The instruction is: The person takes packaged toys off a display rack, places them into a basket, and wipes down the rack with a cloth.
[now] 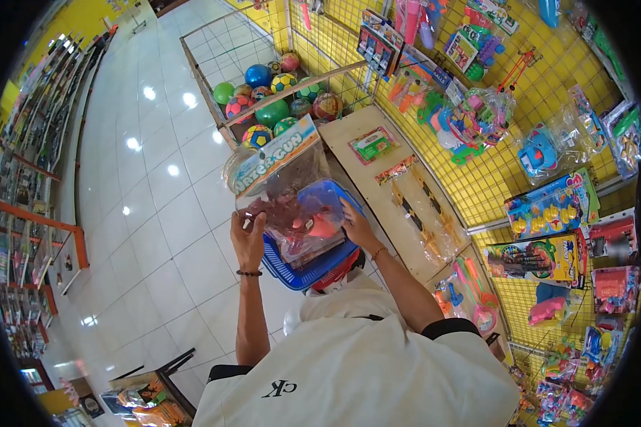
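Observation:
A clear plastic toy package (281,164) with a header card printed with "GUN" is held up in front of my body. Through the film I see a reddish-brown shape, pink parts and a translucent blue part (320,199). My left hand (251,231) is closed, pinching the package's left edge. Along its right side, at the blue part, my right hand (356,226) grips with bent fingers; some fingertips are hidden. Directly beneath the package is a blue plastic basket (292,276), partly covered by it, with other packaged items inside.
A wire pen of colourful balls (271,112) stands ahead. To the right, a wooden shelf (356,132) bears packaged toys, and a yellow grid wall (477,206) is hung with more. Tiled floor (157,220) stretches left towards stocked shelves (35,171).

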The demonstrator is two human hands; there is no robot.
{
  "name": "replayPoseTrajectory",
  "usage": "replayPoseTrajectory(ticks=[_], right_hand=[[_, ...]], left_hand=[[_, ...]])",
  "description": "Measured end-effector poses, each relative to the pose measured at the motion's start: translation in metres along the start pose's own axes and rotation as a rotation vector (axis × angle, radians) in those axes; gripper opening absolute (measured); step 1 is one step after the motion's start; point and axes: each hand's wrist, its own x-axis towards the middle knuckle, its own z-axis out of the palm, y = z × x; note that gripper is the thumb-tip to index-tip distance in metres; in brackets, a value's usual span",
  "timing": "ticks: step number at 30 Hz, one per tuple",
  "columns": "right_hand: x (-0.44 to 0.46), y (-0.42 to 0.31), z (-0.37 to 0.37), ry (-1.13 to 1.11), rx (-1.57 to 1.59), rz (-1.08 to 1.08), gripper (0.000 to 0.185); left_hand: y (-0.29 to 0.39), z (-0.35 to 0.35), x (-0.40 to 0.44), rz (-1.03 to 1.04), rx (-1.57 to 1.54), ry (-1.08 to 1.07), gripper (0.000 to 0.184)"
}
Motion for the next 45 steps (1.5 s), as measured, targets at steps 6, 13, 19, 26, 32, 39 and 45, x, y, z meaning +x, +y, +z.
replayPoseTrajectory(ticks=[6, 13, 19, 26, 32, 39, 45], right_hand=[[-0.03, 0.072, 0.003, -0.258, -0.22, 0.201, 0.039], [-0.003, 0.122, 0.028, -0.49, -0.466, 0.23, 0.034], [0.058, 0.174, 0.059, -0.784, -0.885, 0.215, 0.04], [0.105, 0.234, 0.09, -0.867, -1.091, 0.186, 0.048], [0.104, 0.223, 0.083, -0.998, -1.145, 0.152, 0.037], [0.11, 0.101, 0.047, -0.821, -0.766, -0.387, 0.019], [0.171, 0.029, 0.039, -0.772, -0.759, -0.68, 0.015]], left_hand=[[-0.041, -0.009, -0.018, 0.025, 0.135, 0.12, 0.028], [-0.062, -0.018, -0.049, -0.003, 0.095, 0.307, 0.028], [-0.066, -0.02, -0.089, -0.068, 0.128, 0.427, 0.039], [-0.075, -0.007, -0.116, -0.118, 0.118, 0.58, 0.046], [-0.072, 0.008, -0.113, -0.138, 0.047, 0.644, 0.044], [-0.062, 0.006, -0.098, -0.118, 0.012, 0.627, 0.039], [-0.047, -0.003, -0.098, 0.0, 0.031, 0.637, 0.037]])
